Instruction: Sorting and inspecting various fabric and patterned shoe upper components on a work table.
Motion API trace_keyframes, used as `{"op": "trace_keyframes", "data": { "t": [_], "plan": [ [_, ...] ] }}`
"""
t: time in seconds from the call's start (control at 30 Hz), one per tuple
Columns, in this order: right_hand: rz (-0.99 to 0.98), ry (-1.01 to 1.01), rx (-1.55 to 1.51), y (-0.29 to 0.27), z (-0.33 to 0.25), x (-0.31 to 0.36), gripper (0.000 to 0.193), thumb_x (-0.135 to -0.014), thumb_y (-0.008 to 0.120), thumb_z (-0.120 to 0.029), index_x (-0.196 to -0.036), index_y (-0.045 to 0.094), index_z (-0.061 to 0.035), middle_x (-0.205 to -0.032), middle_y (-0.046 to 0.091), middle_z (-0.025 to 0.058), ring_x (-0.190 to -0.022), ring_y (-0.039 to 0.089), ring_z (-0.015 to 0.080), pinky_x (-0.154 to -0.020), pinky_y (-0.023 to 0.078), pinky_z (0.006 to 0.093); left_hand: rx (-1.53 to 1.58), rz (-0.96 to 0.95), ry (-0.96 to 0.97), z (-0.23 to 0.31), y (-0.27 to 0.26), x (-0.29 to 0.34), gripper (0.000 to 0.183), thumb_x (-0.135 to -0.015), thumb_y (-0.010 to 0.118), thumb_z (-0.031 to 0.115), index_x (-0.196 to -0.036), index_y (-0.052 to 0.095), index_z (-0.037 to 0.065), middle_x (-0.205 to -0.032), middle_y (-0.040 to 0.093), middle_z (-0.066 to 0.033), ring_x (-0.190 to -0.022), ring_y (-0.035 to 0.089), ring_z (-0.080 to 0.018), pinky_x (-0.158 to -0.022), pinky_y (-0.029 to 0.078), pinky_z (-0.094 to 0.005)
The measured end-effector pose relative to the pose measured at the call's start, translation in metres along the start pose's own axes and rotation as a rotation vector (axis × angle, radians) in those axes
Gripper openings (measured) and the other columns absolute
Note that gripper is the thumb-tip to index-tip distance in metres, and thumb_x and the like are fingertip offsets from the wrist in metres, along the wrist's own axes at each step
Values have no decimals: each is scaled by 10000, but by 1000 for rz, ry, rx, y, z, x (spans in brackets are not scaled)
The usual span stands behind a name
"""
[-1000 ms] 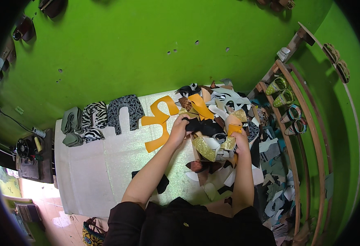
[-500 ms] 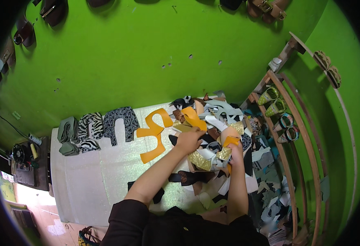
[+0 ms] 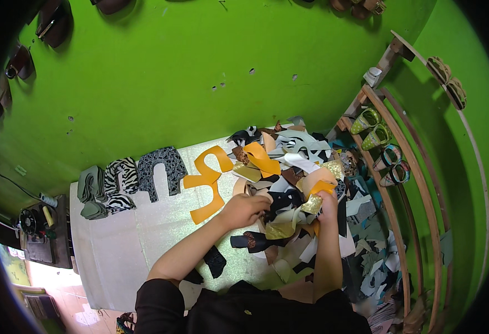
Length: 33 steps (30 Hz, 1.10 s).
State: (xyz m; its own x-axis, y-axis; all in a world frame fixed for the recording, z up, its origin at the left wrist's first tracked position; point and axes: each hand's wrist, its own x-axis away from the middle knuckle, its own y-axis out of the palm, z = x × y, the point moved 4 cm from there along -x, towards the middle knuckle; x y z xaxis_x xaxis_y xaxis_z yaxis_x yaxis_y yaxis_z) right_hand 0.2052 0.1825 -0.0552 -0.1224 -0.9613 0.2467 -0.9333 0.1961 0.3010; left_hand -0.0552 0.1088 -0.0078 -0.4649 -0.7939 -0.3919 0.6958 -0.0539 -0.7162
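A heap of leather and fabric scraps (image 3: 303,147) lies at the right end of the pale sheet-covered table (image 3: 127,245). At its right side my right hand (image 3: 328,207) is closed on an orange leather scrap (image 3: 323,187), with a gold glittery scrap (image 3: 311,205) against its fingers. My left hand (image 3: 246,211) is at the heap's left edge, fingers curled in beside beige and black pieces; what they grip, if anything, is hidden. Left of the heap lie curved orange cut pieces (image 3: 206,210). Another orange piece (image 3: 262,160) rests on top of the heap.
Stacks of grey-green (image 3: 92,183), zebra-striped (image 3: 121,175) and black-and-grey patterned pieces (image 3: 161,170) stand along the green wall. A wooden rack (image 3: 386,189) with sandals (image 3: 377,136) rises at right, above more scraps (image 3: 367,267). A sewing machine (image 3: 33,225) stands far left.
My left hand has drawn back toward me and left from the top of the heap, baring black and white scraps there. My right hand still holds the orange scrap. The view has shifted slightly.
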Motion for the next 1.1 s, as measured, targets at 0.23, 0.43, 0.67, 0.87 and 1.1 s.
{"op": "trace_keyframes", "data": {
  "t": [0.23,0.43,0.67,0.87,1.1],
  "plan": [
    [96,-27,-130,-8,-7,2,394,-688,491,41,-1077,497,-23,-924,574,95,-797,615,227,-680,526,340,154,-33,-9,-2,-3,21,178,-744,546,101,-912,599,74,-1007,624,-61,-840,614,-241,-737,478,-329],
    [-47,19,-225,-9,-18,10,357,-686,477,36,-1036,528,-13,-894,594,118,-757,629,251,-672,534,368,1213,473,-508,-36,-18,13,206,-773,390,225,-664,433,55,-723,580,-145,-666,550,-193,-692,442,-320],
    [-62,-21,-188,-24,-14,9,334,-711,480,-3,-1038,548,4,-906,611,109,-782,633,246,-693,527,350,573,224,-461,-23,-12,-11,347,-794,658,270,-606,561,-5,-575,557,-56,-541,496,-117,-538,405,-273],
    [-42,-75,-151,-2,-20,18,446,-677,498,47,-1119,498,-6,-981,582,114,-858,608,243,-759,502,339,393,294,-473,-11,-5,-8,255,-756,666,153,-631,503,2,-573,482,-90,-543,453,-114,-510,375,-295],
    [50,-655,945,35,-35,25,787,-702,644,-122,-1370,239,-25,-1355,294,252,-1273,293,383,-1052,226,456,562,481,-565,-4,-40,15,212,-796,634,117,-688,478,21,-647,527,-27,-617,479,-81,-577,415,-256]
  ]
}}
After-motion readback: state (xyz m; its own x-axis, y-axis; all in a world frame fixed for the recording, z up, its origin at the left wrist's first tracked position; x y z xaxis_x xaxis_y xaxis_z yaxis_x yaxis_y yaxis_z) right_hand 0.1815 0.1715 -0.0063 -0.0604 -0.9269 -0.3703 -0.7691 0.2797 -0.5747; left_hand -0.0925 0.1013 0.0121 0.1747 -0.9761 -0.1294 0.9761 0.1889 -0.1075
